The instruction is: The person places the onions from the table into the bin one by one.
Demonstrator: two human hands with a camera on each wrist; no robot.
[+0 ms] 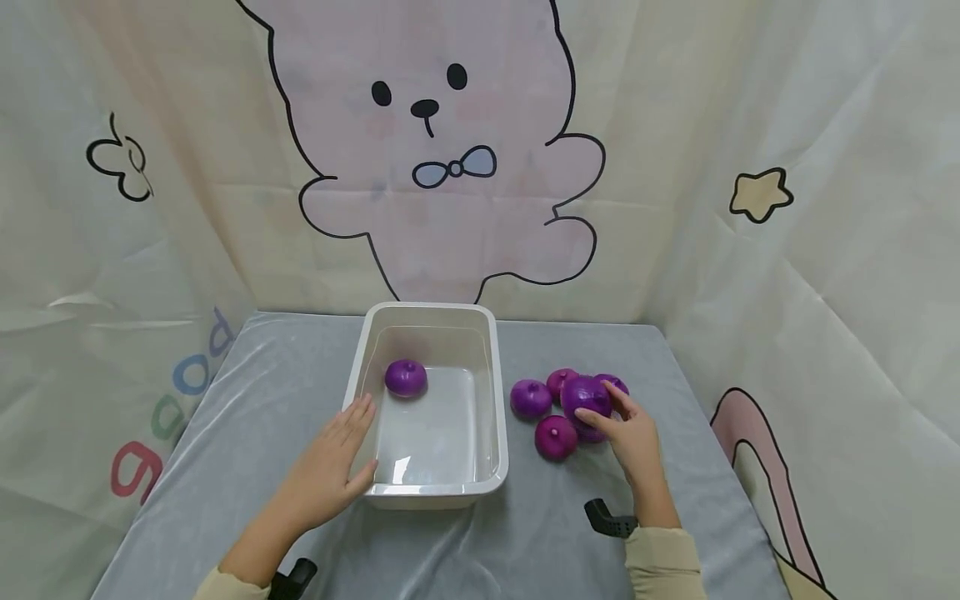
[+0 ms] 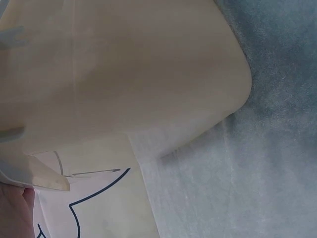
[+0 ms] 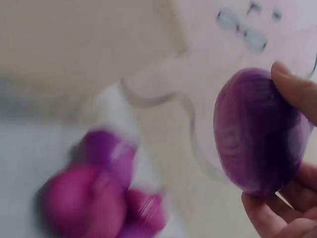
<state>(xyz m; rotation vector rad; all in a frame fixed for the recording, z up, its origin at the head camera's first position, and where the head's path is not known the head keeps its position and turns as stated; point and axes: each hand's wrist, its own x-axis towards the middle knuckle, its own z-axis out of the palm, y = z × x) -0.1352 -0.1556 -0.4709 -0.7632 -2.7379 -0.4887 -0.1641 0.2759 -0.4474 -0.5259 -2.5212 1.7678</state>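
Observation:
My right hand [image 1: 636,442] grips a purple onion [image 1: 584,396] between thumb and fingers, raised over a small group of others on the table. In the right wrist view the held onion [image 3: 257,131] shows fine lines down its glossy skin. Beneath and around it lie a purple onion [image 1: 530,399], a magenta onion [image 1: 557,438] and several more, partly hidden. A white plastic bin [image 1: 501,433] stands to the left, with one purple onion [image 1: 406,378] inside near its left wall. With fingers straight, my left hand [image 1: 326,467] rests against the bin's left rim.
A grey cloth [image 1: 570,533] covers the table. Behind it hangs a printed curtain [image 1: 450,233] with a cartoon bear, and further curtains enclose both sides. The bin's wall [image 2: 148,64] fills much of the left wrist view.

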